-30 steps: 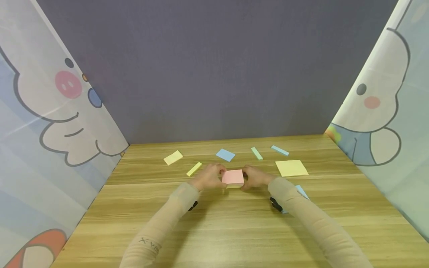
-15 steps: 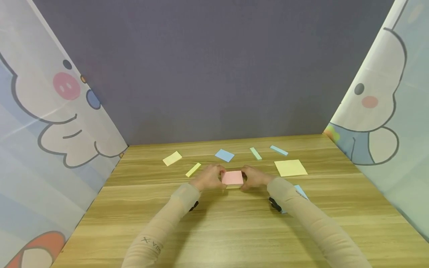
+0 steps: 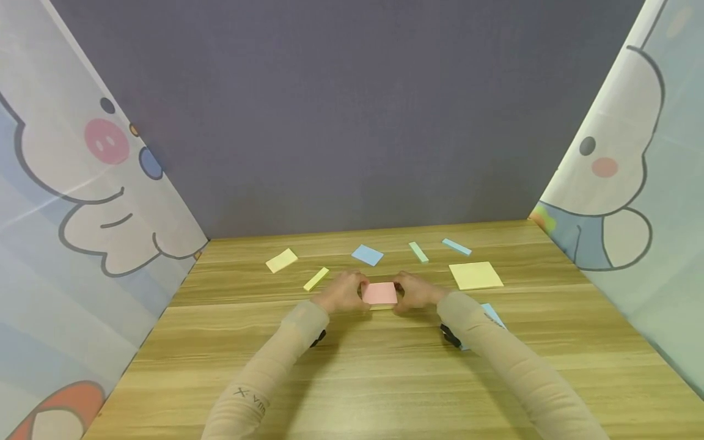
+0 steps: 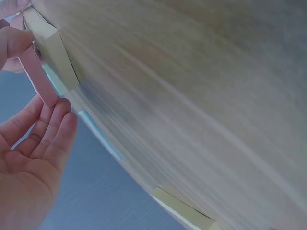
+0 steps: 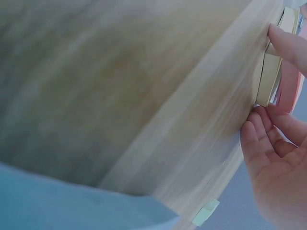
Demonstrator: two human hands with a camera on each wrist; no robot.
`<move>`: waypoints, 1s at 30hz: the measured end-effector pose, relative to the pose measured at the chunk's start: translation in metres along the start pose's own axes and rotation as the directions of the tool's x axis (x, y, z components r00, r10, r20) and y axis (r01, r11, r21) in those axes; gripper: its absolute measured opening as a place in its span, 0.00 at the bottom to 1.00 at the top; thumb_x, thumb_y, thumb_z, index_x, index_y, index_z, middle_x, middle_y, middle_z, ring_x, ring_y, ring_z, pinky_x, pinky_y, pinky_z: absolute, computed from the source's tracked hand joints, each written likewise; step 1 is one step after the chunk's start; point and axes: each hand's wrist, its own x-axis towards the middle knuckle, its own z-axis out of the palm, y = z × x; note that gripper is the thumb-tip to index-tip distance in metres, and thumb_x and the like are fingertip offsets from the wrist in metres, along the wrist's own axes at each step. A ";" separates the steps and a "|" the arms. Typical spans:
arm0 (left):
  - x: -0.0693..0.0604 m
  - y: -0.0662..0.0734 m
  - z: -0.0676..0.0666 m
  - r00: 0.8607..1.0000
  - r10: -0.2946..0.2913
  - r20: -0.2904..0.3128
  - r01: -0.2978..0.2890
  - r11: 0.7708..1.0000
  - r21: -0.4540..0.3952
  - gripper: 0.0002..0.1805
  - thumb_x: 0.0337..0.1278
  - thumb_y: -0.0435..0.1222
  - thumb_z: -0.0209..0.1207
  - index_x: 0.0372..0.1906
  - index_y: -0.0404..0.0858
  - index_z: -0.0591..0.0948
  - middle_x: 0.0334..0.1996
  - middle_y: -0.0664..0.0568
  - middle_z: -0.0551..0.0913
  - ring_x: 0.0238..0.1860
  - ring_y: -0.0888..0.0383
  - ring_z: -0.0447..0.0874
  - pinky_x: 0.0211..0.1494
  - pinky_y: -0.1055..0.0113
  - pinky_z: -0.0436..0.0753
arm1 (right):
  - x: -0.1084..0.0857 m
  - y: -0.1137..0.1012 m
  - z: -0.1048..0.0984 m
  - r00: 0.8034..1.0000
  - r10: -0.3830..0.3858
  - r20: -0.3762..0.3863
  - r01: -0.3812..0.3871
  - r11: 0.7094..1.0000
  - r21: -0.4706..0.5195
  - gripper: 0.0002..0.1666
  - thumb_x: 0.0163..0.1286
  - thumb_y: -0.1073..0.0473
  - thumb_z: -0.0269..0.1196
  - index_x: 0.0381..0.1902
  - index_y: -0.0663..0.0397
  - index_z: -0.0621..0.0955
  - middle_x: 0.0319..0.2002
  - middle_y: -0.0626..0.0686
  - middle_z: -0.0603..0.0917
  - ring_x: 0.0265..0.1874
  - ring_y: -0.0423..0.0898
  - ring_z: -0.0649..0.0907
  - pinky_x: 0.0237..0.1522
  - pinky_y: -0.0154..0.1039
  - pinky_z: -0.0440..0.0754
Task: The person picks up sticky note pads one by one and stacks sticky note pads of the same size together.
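A pink sticky note pad (image 3: 379, 293) is between my two hands at the middle of the table, over a pale yellow sticky note pad (image 3: 381, 308). My left hand (image 3: 342, 292) pinches the pink pad's left side, with thumb and fingertips at its corners. On the opposite side, my right hand (image 3: 416, 291) has its fingers and thumb round the edges of the pink pad. In the right wrist view its fingertips also touch the lower yellow pad (image 5: 268, 76). A narrow gap shows between the two pads in the left wrist view.
Around the hands lie a yellow pad (image 3: 282, 260), a yellow strip pad (image 3: 316, 279), a blue pad (image 3: 367, 255), a green strip (image 3: 418, 252), a blue strip (image 3: 456, 247) and a large yellow pad (image 3: 475, 275). A blue pad (image 3: 494, 315) is partly under the right forearm.
The pink pad's near edge has come slightly down over the yellow pad, and less yellow shows. Both hands keep their hold. The head view has shifted a little.
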 end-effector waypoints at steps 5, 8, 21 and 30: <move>0.000 0.000 0.001 1.000 -0.023 0.010 0.023 1.000 0.006 0.22 0.34 0.43 0.70 0.39 0.38 0.80 0.33 0.56 0.76 0.30 0.61 0.70 0.30 0.73 0.72 | 0.000 0.000 0.000 1.000 0.005 -0.004 -0.005 1.000 -0.005 0.40 0.44 0.55 0.74 0.54 0.64 0.73 0.44 0.52 0.74 0.42 0.47 0.74 0.49 0.45 0.75; 0.000 0.001 0.002 1.000 -0.027 0.010 0.027 1.000 0.012 0.23 0.34 0.43 0.70 0.41 0.37 0.80 0.34 0.56 0.77 0.30 0.61 0.70 0.30 0.73 0.72 | 0.000 -0.001 0.000 1.000 0.006 0.002 -0.006 1.000 0.010 0.40 0.44 0.56 0.74 0.54 0.64 0.72 0.45 0.53 0.74 0.43 0.48 0.74 0.49 0.46 0.75; 0.001 0.001 0.003 1.000 -0.015 0.017 0.015 1.000 0.025 0.24 0.35 0.43 0.70 0.42 0.37 0.80 0.36 0.54 0.79 0.32 0.61 0.72 0.34 0.71 0.74 | 0.002 0.001 0.001 1.000 -0.009 -0.006 0.010 0.999 0.036 0.40 0.43 0.56 0.74 0.54 0.64 0.73 0.43 0.53 0.74 0.41 0.46 0.73 0.48 0.44 0.74; 0.003 -0.001 0.005 0.999 -0.017 0.040 0.017 1.000 0.002 0.24 0.36 0.42 0.69 0.43 0.37 0.80 0.36 0.54 0.78 0.33 0.61 0.72 0.35 0.72 0.74 | 0.000 0.000 0.000 1.000 -0.025 0.006 0.024 0.999 0.037 0.40 0.45 0.57 0.74 0.56 0.63 0.72 0.44 0.53 0.74 0.43 0.47 0.74 0.49 0.45 0.74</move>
